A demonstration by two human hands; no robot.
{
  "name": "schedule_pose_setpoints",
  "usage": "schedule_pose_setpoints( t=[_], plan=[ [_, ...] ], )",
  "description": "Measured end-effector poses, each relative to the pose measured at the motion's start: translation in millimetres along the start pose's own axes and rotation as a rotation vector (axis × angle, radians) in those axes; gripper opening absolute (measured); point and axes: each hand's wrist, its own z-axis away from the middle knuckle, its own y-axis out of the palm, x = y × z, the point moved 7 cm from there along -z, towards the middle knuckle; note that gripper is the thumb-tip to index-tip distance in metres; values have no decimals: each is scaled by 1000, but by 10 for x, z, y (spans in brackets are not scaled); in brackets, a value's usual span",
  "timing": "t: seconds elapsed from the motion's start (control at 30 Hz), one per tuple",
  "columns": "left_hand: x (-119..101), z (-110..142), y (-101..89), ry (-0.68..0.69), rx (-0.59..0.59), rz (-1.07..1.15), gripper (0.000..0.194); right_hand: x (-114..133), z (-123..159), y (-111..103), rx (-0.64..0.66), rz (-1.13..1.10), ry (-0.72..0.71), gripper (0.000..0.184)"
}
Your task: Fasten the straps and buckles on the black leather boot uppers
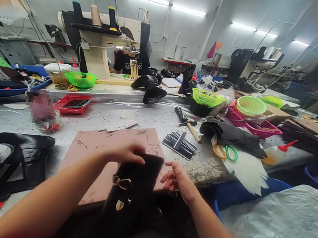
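Note:
A black boot point(135, 184) with a metal buckle and a gold-coloured tag stands close to my body, its shaft pointing up. My left hand point(130, 153) is closed on the top edge of the shaft, thumb on the near side. To the right of the shaft, my right hand point(177, 179) is held apart from it, fingers loosely bent and spread, with nothing visible in them. The lower part of the boot is lost in dark clothing. Under and behind my left hand lies a pink board point(91, 152).
Black strips point(179, 144), a hammer point(194, 131) and scissors point(224, 151) lie right of the board. A glue bottle point(279, 152) stands farther right. Black boots point(32, 158) lie at left. A red tray point(73, 104) and a sewing machine point(107, 44) are beyond.

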Motion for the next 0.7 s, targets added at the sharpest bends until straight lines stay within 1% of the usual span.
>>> schedule_pose_setpoints(
  t=[0.03,0.07,0.1,0.13,0.17,0.2,0.23,0.27,0.3,0.33,0.37,0.4,0.43,0.47,0.5,0.53,0.57,0.6,0.63,0.7],
  plan=[
    [-82,70,-202,50,-113,37,23,25,34,17,37,-37,16,64],
    [-165,188,-445,97,-283,81,24,60,71,61,108,-39,29,66],
    [-258,358,-690,152,-481,117,24,111,109,124,201,-25,30,69],
    [-379,587,-913,244,-706,120,21,183,146,195,296,-15,11,72],
    [-524,837,-1054,362,-891,77,16,280,173,255,368,-22,-30,74],
    [-690,1057,-1084,506,-978,-5,10,399,180,295,405,-53,-92,75],
    [-839,1228,-1019,633,-987,-122,5,528,168,311,409,-100,-162,74],
    [-936,1345,-884,713,-948,-247,6,651,138,307,387,-143,-230,72],
    [-954,1405,-709,730,-879,-352,12,756,93,286,347,-173,-289,67],
    [-879,1393,-505,668,-764,-426,20,835,39,257,299,-183,-334,60],
    [-739,1367,-291,595,-661,-491,26,881,-19,233,256,-163,-365,52],
    [-545,1314,-46,525,-508,-539,29,892,-77,223,227,-108,-382,43],
    [-306,1256,205,450,-330,-565,35,864,-132,233,222,-19,-387,34],
    [-31,1205,377,321,-227,-553,40,802,-179,262,238,91,-385,27],
    [214,1169,517,221,-144,-517,43,709,-219,298,260,213,-374,21],
    [417,1137,615,135,-88,-453,46,591,-251,335,285,336,-351,18],
    [565,1106,667,58,-65,-392,47,464,-273,363,305,436,-318,16],
    [655,1068,689,-6,-57,-333,47,347,-284,381,317,502,-280,16],
    [694,1022,680,-66,-69,-286,43,258,-281,393,325,530,-251,15],
    [627,896,626,-127,-118,-217,33,199,-233,414,327,488,-245,11]
  ],
)
